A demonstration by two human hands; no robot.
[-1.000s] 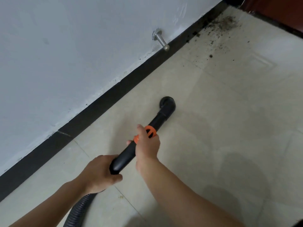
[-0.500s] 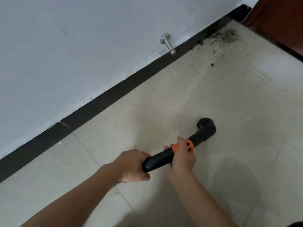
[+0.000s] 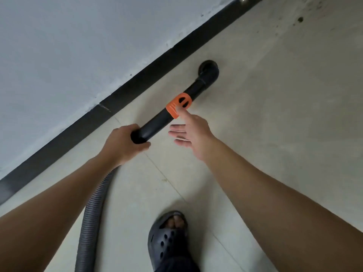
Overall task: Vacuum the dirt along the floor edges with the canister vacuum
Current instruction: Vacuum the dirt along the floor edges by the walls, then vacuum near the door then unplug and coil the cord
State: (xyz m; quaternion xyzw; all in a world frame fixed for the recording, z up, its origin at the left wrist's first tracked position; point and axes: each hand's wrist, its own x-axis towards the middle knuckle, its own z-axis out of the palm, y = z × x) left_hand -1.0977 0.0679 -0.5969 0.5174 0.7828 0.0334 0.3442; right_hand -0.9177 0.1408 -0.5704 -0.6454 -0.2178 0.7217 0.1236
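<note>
Tiled floor point(image 3: 275, 134): vacuum wand point(image 3: 157, 124) diagonal, elbow end point(image 3: 210, 72) up-right, beside baseboard point(image 3: 137, 84).

One black vacuum wand point(image 3: 157, 124) was counted, fitted with one orange collar point(image 3: 177, 106) and joined to one ribbed grey hose point(image 3: 92, 209). Two hands were counted: one left hand point(image 3: 121, 144) and one right hand point(image 3: 194, 132). One black clog point(image 3: 169, 242) and one dark skirting strip point(image 3: 137, 85) were noted.

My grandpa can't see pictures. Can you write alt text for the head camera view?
A person's left hand grips a black vacuum wand beside the dark baseboard, while the right hand reaches one finger to its orange collar. A grey hose trails past a black clog.
</note>
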